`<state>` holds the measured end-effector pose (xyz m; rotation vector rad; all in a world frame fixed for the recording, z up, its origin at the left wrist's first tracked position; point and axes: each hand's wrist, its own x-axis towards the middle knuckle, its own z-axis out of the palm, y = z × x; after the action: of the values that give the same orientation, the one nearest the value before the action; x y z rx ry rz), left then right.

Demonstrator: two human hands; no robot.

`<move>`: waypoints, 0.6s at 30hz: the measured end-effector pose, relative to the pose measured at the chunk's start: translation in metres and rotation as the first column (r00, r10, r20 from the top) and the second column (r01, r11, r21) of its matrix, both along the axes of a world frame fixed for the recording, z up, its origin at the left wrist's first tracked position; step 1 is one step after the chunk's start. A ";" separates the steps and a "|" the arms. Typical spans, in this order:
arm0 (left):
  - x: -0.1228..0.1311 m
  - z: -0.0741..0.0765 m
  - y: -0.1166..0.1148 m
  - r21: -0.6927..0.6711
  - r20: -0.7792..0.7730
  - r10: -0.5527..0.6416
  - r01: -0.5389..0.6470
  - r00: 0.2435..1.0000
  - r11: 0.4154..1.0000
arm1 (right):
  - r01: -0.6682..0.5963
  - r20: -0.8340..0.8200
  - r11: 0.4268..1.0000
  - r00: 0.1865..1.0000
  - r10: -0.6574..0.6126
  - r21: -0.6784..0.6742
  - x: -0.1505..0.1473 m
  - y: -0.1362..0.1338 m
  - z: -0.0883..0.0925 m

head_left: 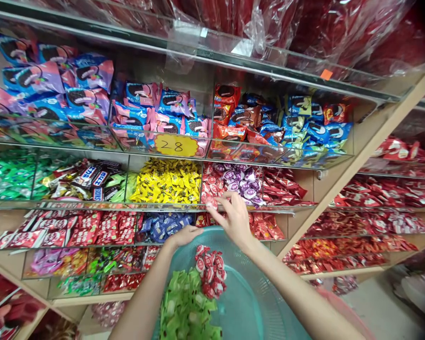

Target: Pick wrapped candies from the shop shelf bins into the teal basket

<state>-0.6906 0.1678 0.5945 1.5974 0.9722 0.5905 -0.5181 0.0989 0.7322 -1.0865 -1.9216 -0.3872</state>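
A red-and-white wrapped candy (pixel 211 203) is pinched between the thumb and fingers of my right hand (pixel 235 217), just in front of the bin of red and purple wrapped candies (pixel 239 182). My left hand (pixel 186 236) grips the far rim of a teal plastic basket (pixel 248 302), its fingers partly hidden. Inside the basket lie a heap of green-wrapped candies (pixel 187 309) on the left and a small cluster of red-and-white candies (pixel 210 271) beside it.
Glass-fronted shelves hold blue and pink cookie packs (pixel 49 78), yellow-wrapped candies (pixel 166 182), dark chocolate bars (pixel 97 179) and blue-wrapped sweets (pixel 166 226). A yellow price tag (pixel 176 145) reads 28. A slanted wooden divider (pixel 357 156) stands at the right.
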 end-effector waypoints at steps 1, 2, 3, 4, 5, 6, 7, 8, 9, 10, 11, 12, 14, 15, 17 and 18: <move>0.000 -0.001 0.000 -0.008 0.013 -0.001 0.001 1.000 1.000 | -0.013 0.034 0.999 0.999 0.014 -0.039 0.002 -0.007 -0.011; 0.000 -0.002 0.000 -0.015 0.026 -0.001 0.001 1.000 1.000 | -0.020 0.072 0.996 0.997 0.026 -0.086 0.004 -0.012 -0.023; 0.000 -0.003 0.000 -0.019 0.035 -0.002 0.002 0.999 1.000 | -0.018 0.105 0.990 0.994 0.033 -0.140 0.006 -0.016 -0.035; 0.000 -0.003 0.000 -0.017 0.035 -0.002 0.002 0.999 1.000 | -0.006 0.129 0.980 0.991 0.032 -0.201 0.008 -0.020 -0.048; -0.001 -0.004 0.001 -0.007 0.026 0.000 0.001 1.000 1.000 | 0.018 0.142 0.963 0.990 0.022 -0.270 0.010 -0.022 -0.061; -0.001 -0.005 0.001 0.010 0.010 0.002 -0.002 1.000 1.000 | 0.050 0.145 0.936 0.989 0.001 -0.348 0.012 -0.024 -0.073; -0.001 -0.006 0.002 0.029 -0.012 0.010 -0.010 1.000 1.000 | 0.092 0.145 0.896 0.989 -0.032 -0.434 0.014 -0.025 -0.085; -0.001 -0.006 0.002 0.047 -0.034 0.019 -0.017 0.999 0.999 | 0.135 0.145 0.844 0.987 -0.069 -0.520 0.016 -0.026 -0.094; 0.000 -0.006 0.003 0.062 -0.054 0.028 -0.025 0.998 0.998 | 0.174 0.150 0.782 0.983 -0.104 -0.599 0.017 -0.027 -0.103; 0.000 -0.006 0.003 0.072 -0.069 0.035 -0.030 0.997 0.997 | 0.207 0.161 0.719 0.978 -0.134 -0.663 0.018 -0.027 -0.109; 0.000 -0.005 0.003 0.078 -0.080 0.038 -0.031 0.996 0.996 | 0.234 0.176 0.667 0.972 -0.154 -0.708 0.019 -0.026 -0.114; 0.000 -0.005 0.003 0.083 -0.085 0.037 -0.030 0.996 0.996 | 0.254 0.191 0.630 0.967 -0.167 -0.734 0.020 -0.026 -0.118; 0.000 -0.003 0.002 0.087 -0.087 0.028 -0.020 0.996 0.996 | 0.294 0.224 0.592 0.956 -0.191 -0.750 0.020 -0.023 -0.123; 0.001 -0.003 0.001 0.086 -0.085 0.022 -0.015 0.996 0.996 | 0.316 0.241 0.581 0.949 -0.205 -0.750 0.019 -0.021 -0.124; 0.001 -0.002 0.000 0.077 -0.076 0.012 -0.006 0.997 0.997 | 0.356 0.274 0.563 0.934 -0.228 -0.746 0.017 -0.017 -0.125; 0.001 -0.002 0.000 0.069 -0.068 0.008 -0.003 0.998 0.998 | 0.372 0.289 0.555 0.928 -0.235 -0.744 0.016 -0.015 -0.125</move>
<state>-0.6898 0.1676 0.5925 1.6860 1.0162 0.5824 -0.5021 0.0836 0.6074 -2.0522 -2.0789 0.2744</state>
